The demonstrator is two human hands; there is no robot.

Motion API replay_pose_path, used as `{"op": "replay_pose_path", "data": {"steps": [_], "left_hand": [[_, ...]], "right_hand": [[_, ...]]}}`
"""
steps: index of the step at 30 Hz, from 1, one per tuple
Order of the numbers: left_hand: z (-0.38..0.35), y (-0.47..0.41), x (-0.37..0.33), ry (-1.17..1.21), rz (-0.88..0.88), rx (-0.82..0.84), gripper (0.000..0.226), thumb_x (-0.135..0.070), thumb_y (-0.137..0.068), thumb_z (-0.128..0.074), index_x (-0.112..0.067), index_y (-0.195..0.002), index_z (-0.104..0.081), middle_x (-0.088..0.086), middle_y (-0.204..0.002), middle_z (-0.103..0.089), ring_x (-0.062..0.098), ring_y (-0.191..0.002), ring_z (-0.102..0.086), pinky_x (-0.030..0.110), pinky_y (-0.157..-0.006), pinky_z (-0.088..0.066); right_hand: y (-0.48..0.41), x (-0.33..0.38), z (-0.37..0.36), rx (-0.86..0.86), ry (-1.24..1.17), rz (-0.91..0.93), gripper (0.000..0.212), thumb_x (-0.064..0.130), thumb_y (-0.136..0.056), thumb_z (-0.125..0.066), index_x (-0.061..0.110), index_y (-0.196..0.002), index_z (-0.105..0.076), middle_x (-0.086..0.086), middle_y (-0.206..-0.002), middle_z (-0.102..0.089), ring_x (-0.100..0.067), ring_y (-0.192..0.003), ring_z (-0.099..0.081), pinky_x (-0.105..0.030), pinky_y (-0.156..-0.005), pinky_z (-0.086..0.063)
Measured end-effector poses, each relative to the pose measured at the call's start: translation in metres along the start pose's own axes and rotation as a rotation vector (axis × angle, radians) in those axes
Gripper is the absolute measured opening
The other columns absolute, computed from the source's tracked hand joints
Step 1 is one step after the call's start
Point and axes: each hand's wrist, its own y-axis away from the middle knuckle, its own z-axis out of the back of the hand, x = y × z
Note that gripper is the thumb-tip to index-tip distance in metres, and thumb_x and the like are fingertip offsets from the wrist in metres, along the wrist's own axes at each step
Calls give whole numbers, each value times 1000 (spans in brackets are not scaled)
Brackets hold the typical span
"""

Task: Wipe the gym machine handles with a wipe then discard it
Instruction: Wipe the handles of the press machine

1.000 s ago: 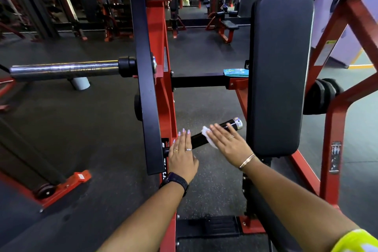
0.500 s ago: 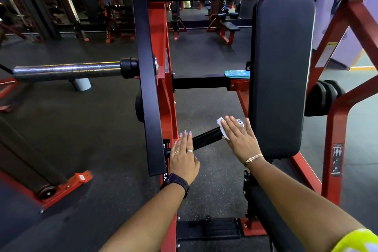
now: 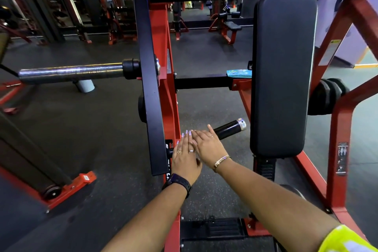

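The black machine handle with a silver end cap sticks out to the right from the red frame. My left hand lies over the handle's inner end beside the frame, fingers stretched along it. My right hand presses on the handle just right of the left hand, its fingers overlapping the left fingertips. The white wipe is hidden under my right palm.
A tall black back pad stands right of the handle. A teal wipe packet rests on the black crossbar. A chrome weight sleeve juts left. A black upright bar stands left of my hands. Dark rubber floor lies below.
My right hand slid out to the handle's silver end, then back inward along the handle until it met my left hand. The wipe went out of sight beneath it. My left hand stayed put.
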Motion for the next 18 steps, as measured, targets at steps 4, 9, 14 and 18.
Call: {"op": "replay_pose_path", "data": {"steps": [4,9,14,18], "left_hand": [[-1,1,-1,-9,-20,-46,108,-28,-53,-84,-4,-143,-29,13,-146,-41,24,-134,-40,41,-108,-27],[0,-3,-9,-64,-92,-90,104,-34,-56,-79,-7,-143,-28,11,-149,-38,24,-139,-25,43,-115,-5],[2,-13,-34,-89,-236,-105,98,-31,-60,-75,-9,-143,-29,10,-150,-36,23,-140,-24,46,-113,-8],[-3,-22,-49,-117,-300,-133,92,-35,-55,-79,-5,-136,-47,10,-143,-46,25,-133,-43,45,-113,-18]], "right_hand": [[5,-36,1,-50,124,284,39,18,-77,-64,10,-115,-65,-4,-107,-69,-17,-96,-66,-39,-101,-41],[11,-77,17,-25,287,333,49,7,-81,-30,1,-118,-62,-14,-112,-67,-25,-103,-65,-42,-103,-39],[36,-108,18,-92,209,-33,56,-1,-77,-32,0,-132,-42,-19,-128,-57,-31,-117,-57,-38,-115,-14],[51,-92,2,-143,111,-35,60,-4,-76,-39,2,-136,-32,-17,-137,-49,-29,-127,-48,-44,-114,-21]]}}
